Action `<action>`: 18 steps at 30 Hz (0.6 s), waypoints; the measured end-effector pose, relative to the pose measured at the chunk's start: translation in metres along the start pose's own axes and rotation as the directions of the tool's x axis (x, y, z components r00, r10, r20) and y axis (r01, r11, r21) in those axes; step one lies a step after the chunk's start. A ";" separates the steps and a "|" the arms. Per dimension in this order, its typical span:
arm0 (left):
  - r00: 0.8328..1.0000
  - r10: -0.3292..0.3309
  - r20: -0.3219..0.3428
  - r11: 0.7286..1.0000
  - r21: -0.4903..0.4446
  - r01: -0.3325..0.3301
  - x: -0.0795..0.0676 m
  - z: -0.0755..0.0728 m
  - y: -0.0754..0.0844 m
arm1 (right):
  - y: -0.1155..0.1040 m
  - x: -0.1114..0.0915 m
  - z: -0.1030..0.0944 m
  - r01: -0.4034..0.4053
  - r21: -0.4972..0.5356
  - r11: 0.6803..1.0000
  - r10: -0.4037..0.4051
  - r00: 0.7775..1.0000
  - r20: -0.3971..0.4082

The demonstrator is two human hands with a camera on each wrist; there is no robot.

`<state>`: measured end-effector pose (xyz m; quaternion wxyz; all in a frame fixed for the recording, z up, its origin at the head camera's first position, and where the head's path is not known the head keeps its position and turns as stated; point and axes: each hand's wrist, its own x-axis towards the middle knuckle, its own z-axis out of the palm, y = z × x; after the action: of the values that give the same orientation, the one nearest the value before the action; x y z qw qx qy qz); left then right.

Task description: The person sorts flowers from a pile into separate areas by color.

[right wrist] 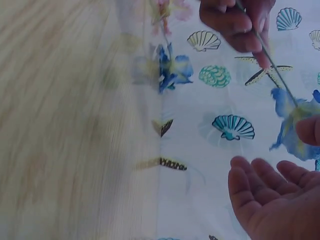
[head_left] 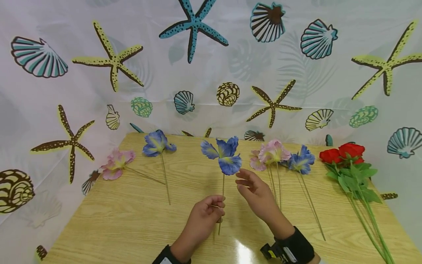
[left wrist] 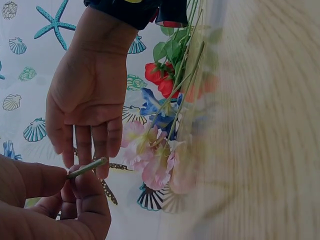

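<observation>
A blue artificial iris (head_left: 227, 156) stands upright above the table, its thin stem pinched between the thumb and fingers of my left hand (head_left: 206, 216). In the left wrist view, the cut end of the stem (left wrist: 87, 168) pokes out between thumb and forefinger. My right hand (head_left: 260, 196) is beside the bloom, fingers loosely bent and holding nothing. Its fingertips are close to the lowest petal; whether they touch it I cannot tell. The right wrist view shows this hand (right wrist: 280, 200) palm up just below the blue petals (right wrist: 295, 127).
On the wooden table (head_left: 132, 227) lie a pink flower (head_left: 117, 164) and a blue iris (head_left: 157, 143) at left. Pink flowers (head_left: 273, 152), another blue iris (head_left: 300, 160) and red roses (head_left: 351, 151) lie at right. A seashell-print cloth (head_left: 204, 73) hangs behind.
</observation>
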<state>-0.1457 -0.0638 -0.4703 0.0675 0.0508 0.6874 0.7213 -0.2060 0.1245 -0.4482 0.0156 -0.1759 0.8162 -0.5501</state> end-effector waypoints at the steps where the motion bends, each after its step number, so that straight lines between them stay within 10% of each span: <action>1: 1.000 -0.002 -0.004 1.000 -0.009 0.002 0.000 0.002 0.000 | -0.002 -0.001 0.002 0.002 0.023 1.000 -0.002 1.000 0.015; 18: 0.999 -0.016 0.034 0.996 -0.085 0.019 -0.007 0.026 -0.004 | -0.017 -0.007 0.012 0.036 0.165 0.986 -0.046 0.997 0.061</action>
<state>-0.1341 -0.0389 -0.4731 0.0872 0.0540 0.6552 0.7484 -0.1925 0.1105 -0.4388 0.0449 -0.2083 0.7636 -0.6095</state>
